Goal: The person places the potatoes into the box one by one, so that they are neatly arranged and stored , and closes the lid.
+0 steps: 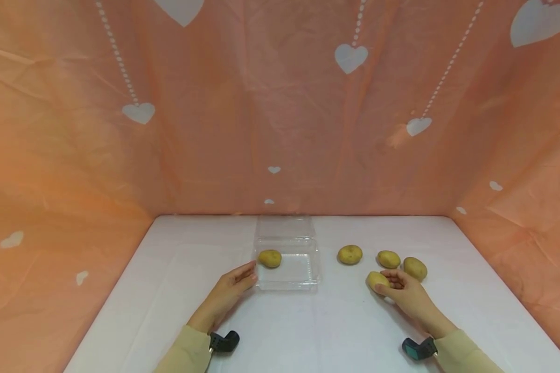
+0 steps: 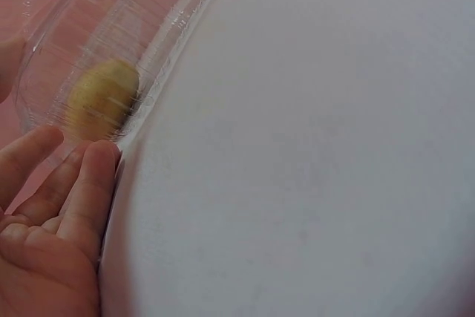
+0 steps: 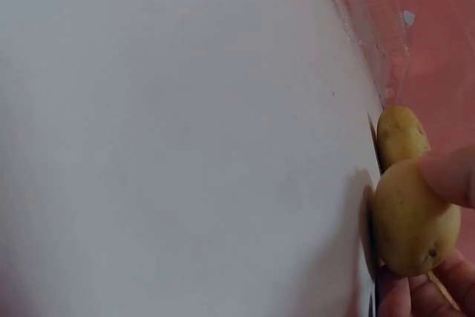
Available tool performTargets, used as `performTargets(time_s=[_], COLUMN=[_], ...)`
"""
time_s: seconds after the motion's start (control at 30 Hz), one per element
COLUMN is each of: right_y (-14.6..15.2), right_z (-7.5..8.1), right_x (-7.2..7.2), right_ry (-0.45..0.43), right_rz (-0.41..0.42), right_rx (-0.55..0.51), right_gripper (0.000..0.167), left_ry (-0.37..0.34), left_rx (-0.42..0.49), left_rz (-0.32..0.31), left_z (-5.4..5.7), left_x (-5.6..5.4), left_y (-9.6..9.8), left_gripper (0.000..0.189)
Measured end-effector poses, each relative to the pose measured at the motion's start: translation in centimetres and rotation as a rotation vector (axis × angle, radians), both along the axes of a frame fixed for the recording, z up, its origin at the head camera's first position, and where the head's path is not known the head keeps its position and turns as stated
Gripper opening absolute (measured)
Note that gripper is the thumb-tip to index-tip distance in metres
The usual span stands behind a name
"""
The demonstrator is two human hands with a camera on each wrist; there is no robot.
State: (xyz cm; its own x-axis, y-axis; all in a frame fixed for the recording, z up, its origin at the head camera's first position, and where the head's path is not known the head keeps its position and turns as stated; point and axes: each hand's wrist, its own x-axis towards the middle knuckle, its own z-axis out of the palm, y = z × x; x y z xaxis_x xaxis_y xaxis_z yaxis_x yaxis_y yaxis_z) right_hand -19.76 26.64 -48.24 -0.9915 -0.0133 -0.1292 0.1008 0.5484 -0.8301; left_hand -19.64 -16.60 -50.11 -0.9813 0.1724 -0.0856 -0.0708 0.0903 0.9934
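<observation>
A clear plastic box [image 1: 287,285] with its lid [image 1: 285,227] folded back stands on the table, one potato [image 1: 269,258] inside at its left. My left hand [image 1: 231,291] is at the box's left side, fingers fairly straight, fingertips at the wall; the left wrist view shows the potato [image 2: 104,98] through the plastic just past the fingertips. On the right, my right hand [image 1: 408,298] grips a potato [image 1: 377,281] between thumb and fingers, low over the table. In the right wrist view the held potato [image 3: 414,217] shows a small dark spot, with another potato [image 3: 401,137] behind it.
Three loose potatoes lie beyond the right hand: one potato [image 1: 350,254] nearest the box, a smaller potato [image 1: 389,259], and a potato [image 1: 415,269] close by the fingers. An orange cloth [image 1: 298,129] with white hearts stands behind the white table [image 1: 177,259].
</observation>
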Motion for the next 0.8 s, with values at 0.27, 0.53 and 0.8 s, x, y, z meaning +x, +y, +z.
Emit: performTargets(time_s=[0.27,0.53,0.8], right_y=[-0.9,-4.7,-9.3], right_z=[0.8,3.4,3.5], right_x=[0.3,-0.4,-2.8], right_ry=[0.036,0.188,0.349], right_rz=[0.026,0.145,0.233], right_rx=[-0.061,-0.093,-0.087], right_gripper=[0.06,0.051,0.04], left_ry=[0.007,0.011,0.014], left_rx=[-0.007,-0.003,0.001], left_rz=[-0.012,0.0,0.01], left_z=[0.2,0.2,0.3], left_x=[0.0,0.0,0.2], left_y=[0.1,0.1,0.1], left_gripper=[0.054,0.054,0.054])
